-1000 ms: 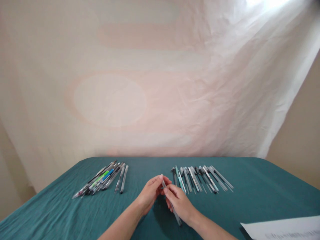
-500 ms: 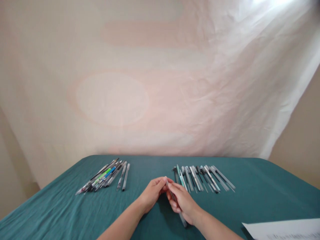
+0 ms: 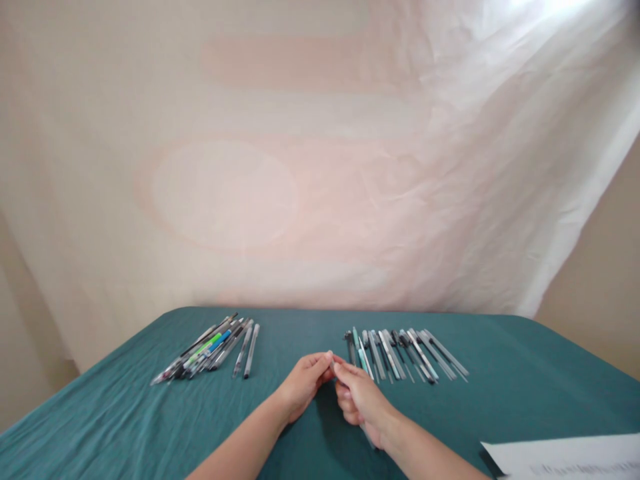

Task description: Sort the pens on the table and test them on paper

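With both forearms (image 3: 245, 437) slanted inward — pinching the far end of a slim pen (image 3: 369, 437) in the left hand (image 3: 307, 383), gripping its nearer part in the right hand (image 3: 365, 400) — over green tablecloth (image 3: 165, 427), near middle.

pens (image 3: 423, 355): smooth plastic | table cover (image 3: 150, 427): matt, wrinkled cloth | sheet (image 3: 565, 452): matt paper

Free cloth (image 3: 295, 332) between pen pile (image 3: 215, 350) and pen row (image 3: 392, 355), left hand (image 3: 306, 385) and right hand (image 3: 364, 399) in front
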`<state>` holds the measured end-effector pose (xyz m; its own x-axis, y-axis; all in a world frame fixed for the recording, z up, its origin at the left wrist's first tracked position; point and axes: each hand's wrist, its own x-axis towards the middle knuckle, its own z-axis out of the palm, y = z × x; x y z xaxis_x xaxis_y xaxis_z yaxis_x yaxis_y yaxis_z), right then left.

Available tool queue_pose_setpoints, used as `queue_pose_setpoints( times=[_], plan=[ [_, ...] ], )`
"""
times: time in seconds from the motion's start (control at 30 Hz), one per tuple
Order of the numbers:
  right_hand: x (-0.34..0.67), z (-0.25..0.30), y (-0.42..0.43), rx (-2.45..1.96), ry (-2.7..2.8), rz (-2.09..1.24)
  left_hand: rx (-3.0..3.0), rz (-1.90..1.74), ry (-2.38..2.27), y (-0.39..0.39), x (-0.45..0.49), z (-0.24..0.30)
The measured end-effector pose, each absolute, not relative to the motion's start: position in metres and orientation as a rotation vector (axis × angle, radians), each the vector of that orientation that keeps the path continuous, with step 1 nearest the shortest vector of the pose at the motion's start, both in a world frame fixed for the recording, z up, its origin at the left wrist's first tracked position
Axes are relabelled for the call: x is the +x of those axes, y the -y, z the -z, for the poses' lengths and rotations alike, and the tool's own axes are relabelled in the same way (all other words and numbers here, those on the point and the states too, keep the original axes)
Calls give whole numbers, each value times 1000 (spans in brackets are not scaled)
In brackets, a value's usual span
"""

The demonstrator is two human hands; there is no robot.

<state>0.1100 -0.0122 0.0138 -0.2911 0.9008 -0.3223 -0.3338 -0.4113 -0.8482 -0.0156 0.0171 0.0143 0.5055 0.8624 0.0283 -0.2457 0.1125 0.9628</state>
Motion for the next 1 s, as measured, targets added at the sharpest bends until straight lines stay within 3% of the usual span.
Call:
queue_pose_setpoints(
  times=[1.0],
  plan=[
    [107,-2,2,-956,836,-1842,1143,-963,-766,-20,-11,-4]
  ],
)
